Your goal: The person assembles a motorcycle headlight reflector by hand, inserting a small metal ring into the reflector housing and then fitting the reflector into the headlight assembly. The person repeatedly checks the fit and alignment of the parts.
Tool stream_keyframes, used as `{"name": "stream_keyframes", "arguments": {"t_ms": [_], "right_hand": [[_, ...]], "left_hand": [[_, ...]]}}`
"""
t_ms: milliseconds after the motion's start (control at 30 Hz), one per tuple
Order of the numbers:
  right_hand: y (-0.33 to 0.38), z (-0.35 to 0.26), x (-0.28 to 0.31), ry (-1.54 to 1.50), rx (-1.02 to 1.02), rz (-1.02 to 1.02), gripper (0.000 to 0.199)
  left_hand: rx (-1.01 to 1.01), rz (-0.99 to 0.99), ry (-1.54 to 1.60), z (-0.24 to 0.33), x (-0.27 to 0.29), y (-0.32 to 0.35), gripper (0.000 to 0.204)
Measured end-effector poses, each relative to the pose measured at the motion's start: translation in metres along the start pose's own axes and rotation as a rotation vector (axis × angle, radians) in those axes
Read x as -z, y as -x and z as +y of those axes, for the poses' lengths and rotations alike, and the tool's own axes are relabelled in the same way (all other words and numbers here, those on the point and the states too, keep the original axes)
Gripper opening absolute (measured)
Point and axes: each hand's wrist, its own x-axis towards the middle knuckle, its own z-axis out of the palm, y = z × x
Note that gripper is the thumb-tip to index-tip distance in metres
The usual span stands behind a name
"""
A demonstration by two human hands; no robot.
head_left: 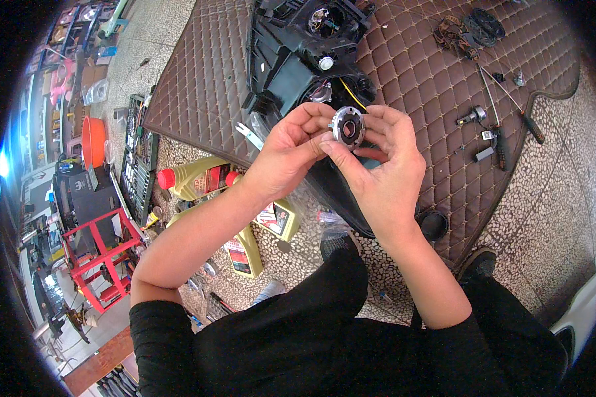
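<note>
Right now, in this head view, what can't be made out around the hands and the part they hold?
- Round metal ring part: its back and lower edge, hidden by fingers of left hand and right hand.
- Black headlight housing: top cut off by the picture edge, lower end hidden behind the hands.
- Small parts on the quilted mat: too small to identify.

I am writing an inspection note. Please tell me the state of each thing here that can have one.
Round metal ring part: held up by both hands.
Left hand: pinching the ring.
Right hand: pinching the ring.
Black headlight housing: lying on the mat, rear opening uncovered.
Yellow oil bottle: lying, red cap on.
</note>
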Motion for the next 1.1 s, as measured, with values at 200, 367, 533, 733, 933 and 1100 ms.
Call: {"name": "stream_keyframes", "arguments": {"t_ms": [200,367,533,733,933,1100], "right_hand": [[0.000,0.000,0.000,-0.008,-0.033,-0.008,0.070],[0.001,-0.001,0.001,-0.002,-0.023,-0.006,0.067],[0.000,0.000,0.001,-0.015,0.001,-0.006,0.062],[-0.001,-0.002,0.000,-0.040,0.040,-0.007,0.058],[0.000,-0.003,-0.001,0.002,0.076,0.010,0.055],[0.001,-0.002,0.000,0.064,0.085,-0.005,0.053]], "left_hand": [[0.000,0.019,0.007,-0.001,-0.001,0.001,0.046],[-0.010,0.019,0.002,-0.001,-0.002,0.001,0.046],[-0.009,0.011,-0.015,0.000,-0.001,-0.001,0.045],[0.016,0.005,0.036,0.001,0.000,0.000,0.046],[-0.020,0.017,0.027,0.001,-0.004,-0.001,0.041],[-0.090,0.037,-0.031,0.001,-0.010,-0.001,0.031]]}}
